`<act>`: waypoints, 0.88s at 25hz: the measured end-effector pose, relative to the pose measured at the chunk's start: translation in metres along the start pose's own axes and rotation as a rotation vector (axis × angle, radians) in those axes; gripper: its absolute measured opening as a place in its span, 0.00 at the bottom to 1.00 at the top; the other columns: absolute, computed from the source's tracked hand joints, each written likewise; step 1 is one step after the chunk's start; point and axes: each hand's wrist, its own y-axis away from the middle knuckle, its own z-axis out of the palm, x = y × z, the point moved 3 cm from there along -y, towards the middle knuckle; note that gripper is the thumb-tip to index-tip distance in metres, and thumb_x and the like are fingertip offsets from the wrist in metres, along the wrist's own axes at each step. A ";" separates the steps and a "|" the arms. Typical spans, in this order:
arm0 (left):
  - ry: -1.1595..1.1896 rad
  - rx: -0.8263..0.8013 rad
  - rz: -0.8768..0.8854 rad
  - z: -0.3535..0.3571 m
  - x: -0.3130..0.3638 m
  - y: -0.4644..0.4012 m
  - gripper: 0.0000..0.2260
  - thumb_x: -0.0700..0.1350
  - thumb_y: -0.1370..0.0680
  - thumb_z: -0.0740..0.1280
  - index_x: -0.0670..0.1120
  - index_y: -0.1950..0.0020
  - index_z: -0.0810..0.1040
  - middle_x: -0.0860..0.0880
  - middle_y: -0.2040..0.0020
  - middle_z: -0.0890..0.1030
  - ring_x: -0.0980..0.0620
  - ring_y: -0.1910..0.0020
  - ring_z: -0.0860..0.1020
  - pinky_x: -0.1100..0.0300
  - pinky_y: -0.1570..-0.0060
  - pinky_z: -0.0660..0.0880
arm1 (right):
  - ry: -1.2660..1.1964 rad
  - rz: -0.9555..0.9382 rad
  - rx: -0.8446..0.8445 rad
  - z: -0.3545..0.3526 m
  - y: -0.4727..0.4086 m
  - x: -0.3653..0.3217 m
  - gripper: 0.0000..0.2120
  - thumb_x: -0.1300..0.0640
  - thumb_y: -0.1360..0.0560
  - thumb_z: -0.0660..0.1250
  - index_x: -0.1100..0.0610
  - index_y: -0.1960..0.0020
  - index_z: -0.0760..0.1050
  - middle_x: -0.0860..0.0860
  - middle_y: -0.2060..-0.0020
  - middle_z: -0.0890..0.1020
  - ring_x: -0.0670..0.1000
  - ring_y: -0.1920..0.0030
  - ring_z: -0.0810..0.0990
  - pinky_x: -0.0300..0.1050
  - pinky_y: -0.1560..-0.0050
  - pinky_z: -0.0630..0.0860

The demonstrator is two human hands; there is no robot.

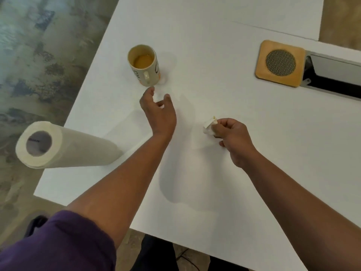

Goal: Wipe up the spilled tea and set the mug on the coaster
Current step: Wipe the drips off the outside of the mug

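Reaching with the spread, empty left hand (159,110) toward the mug (144,65), clutching a stained paper wad (210,126) in the right hand (232,139), judging wiping mostly finished, with carrying to the coaster (280,63), well right of the mug, remaining.

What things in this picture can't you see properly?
- Writing on the mug: head view, curved round the side and too blurry to read.
- Spilled tea on the table: head view, no clear puddle shows on the white top, only a faint wet glint beside the mug.
- Paper wad: head view, mostly hidden inside the right hand.
- Slot beside the coaster: cut off by the right edge.
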 end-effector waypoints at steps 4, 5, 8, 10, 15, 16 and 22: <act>0.082 0.173 -0.109 -0.012 0.023 -0.049 0.11 0.47 0.18 0.65 0.46 0.37 0.71 0.50 0.39 0.73 0.58 0.49 0.75 0.75 0.55 0.71 | 0.020 -0.016 -0.017 0.016 -0.022 -0.017 0.04 0.56 0.27 0.72 0.56 0.53 0.81 0.50 0.60 0.84 0.46 0.62 0.78 0.40 0.65 0.70; 0.067 0.178 -0.120 -0.013 0.024 -0.056 0.08 0.48 0.17 0.64 0.46 0.41 0.72 0.50 0.43 0.75 0.57 0.49 0.75 0.71 0.53 0.72 | 0.029 -0.020 -0.020 0.019 -0.026 -0.021 0.04 0.56 0.26 0.72 0.56 0.53 0.81 0.49 0.61 0.84 0.45 0.62 0.78 0.40 0.65 0.71; 0.039 0.114 -0.153 -0.013 0.021 -0.062 0.11 0.51 0.15 0.60 0.46 0.49 0.77 0.50 0.52 0.80 0.52 0.53 0.77 0.58 0.51 0.75 | 0.037 -0.035 -0.027 0.028 -0.039 -0.030 0.02 0.56 0.26 0.71 0.54 0.54 0.81 0.46 0.62 0.84 0.42 0.64 0.80 0.40 0.64 0.72; 0.054 0.057 -0.177 -0.013 0.019 -0.065 0.13 0.51 0.15 0.59 0.48 0.52 0.79 0.50 0.53 0.82 0.50 0.53 0.80 0.55 0.51 0.77 | 0.048 -0.045 -0.030 0.033 -0.047 -0.034 0.02 0.56 0.26 0.72 0.54 0.54 0.81 0.47 0.61 0.84 0.43 0.62 0.81 0.40 0.62 0.73; 0.165 -0.059 -0.237 -0.014 0.017 -0.073 0.15 0.47 0.14 0.59 0.47 0.56 0.80 0.50 0.56 0.83 0.53 0.56 0.82 0.58 0.48 0.80 | 0.071 -0.068 -0.040 0.051 -0.067 -0.045 0.05 0.55 0.26 0.73 0.56 0.52 0.81 0.44 0.64 0.83 0.42 0.63 0.80 0.40 0.62 0.73; 0.177 -0.059 -0.245 -0.015 0.017 -0.073 0.15 0.47 0.14 0.59 0.47 0.57 0.81 0.50 0.57 0.83 0.53 0.56 0.82 0.60 0.48 0.80 | 0.077 -0.072 -0.043 0.055 -0.070 -0.047 0.05 0.55 0.26 0.73 0.56 0.52 0.81 0.43 0.65 0.83 0.42 0.63 0.80 0.40 0.62 0.73; 0.246 0.031 -0.159 -0.034 0.026 -0.066 0.15 0.46 0.14 0.60 0.51 0.57 0.81 0.55 0.60 0.84 0.57 0.57 0.82 0.68 0.56 0.78 | 0.106 -0.169 -0.064 0.078 -0.097 -0.075 0.03 0.56 0.25 0.72 0.53 0.53 0.81 0.42 0.65 0.84 0.40 0.64 0.81 0.40 0.60 0.75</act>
